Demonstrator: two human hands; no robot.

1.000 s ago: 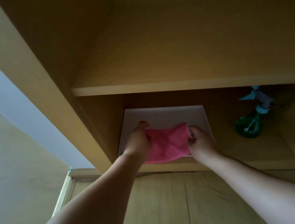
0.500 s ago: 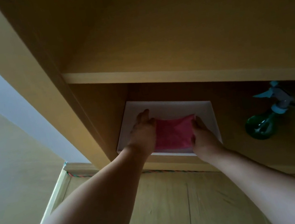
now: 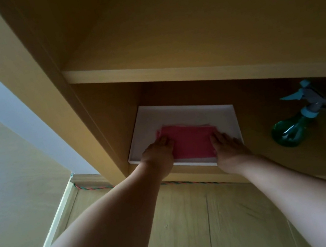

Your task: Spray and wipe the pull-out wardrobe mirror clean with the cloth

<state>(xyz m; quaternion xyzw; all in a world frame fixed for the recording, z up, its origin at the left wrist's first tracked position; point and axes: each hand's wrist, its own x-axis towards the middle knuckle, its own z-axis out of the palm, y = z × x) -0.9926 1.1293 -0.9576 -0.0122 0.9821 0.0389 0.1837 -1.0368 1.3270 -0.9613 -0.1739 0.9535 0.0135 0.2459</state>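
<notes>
Inside the lower wardrobe compartment: a flat white rectangular tray (image 3: 216, 114) is seen lying on the compartment floor, and is taken as the landmark.
Cloth: a pink folded cloth (image 3: 189, 142) is laid flat on the tray, towards its near edge.
Left hand: the left hand (image 3: 157, 149) is laid on the cloth's left border, over the tray's near left part. Its fingers are held straight and pressed flat, and nothing is gripped.
Right hand: the right hand (image 3: 225, 141) is laid on the cloth's right border, at the tray's near right part. Its fingers are likewise extended and flat, and nothing is pinched.
Spray bottle: a green translucent plastic spray bottle with a pale blue trigger (image 3: 294, 125) is set untouched, well to the right of the tray.
Mirror: the pull-out mirror is not shown, so its state cannot be told.
Step in hand: the cloth is judged to be handled at its resting place on the tray. Whether it is being fetched or put away cannot be settled.
Next move: if wiping is not yet done, the cloth's borders would have to be pinched and lifted off the tray. The spray bottle to the tray's right would then have to be taken up and the mirror drawn out.
</notes>
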